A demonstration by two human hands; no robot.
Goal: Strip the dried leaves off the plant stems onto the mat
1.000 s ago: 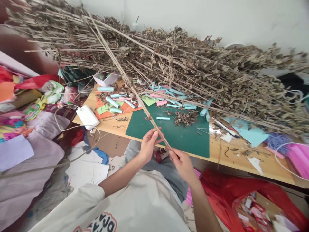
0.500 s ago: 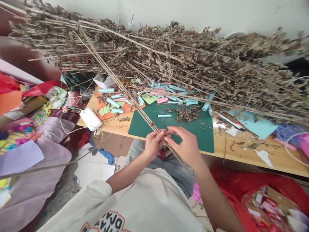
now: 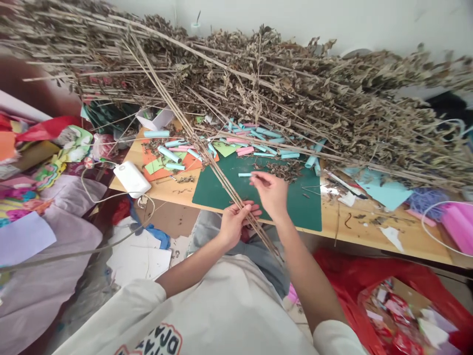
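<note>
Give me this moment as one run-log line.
left hand: holding dried stalks | right hand: at light-blue paper tube | beneath: green cutting mat

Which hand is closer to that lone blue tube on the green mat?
Right hand, at the right end of the blue tube; the left hand is nearer the body, holding dry stalks.

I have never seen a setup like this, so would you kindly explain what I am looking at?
There is no machine here: the view comes from a camera worn on a person's head, looking forward and down. The bare left hand holds a few thin dry stalks. The bare right hand is at one end of a small blue tube; whether it grips it is hard to tell. Below is a green mat on a wooden table. Beyond lie more blue and pink tubes and a heap of dried leafy stems.
</note>
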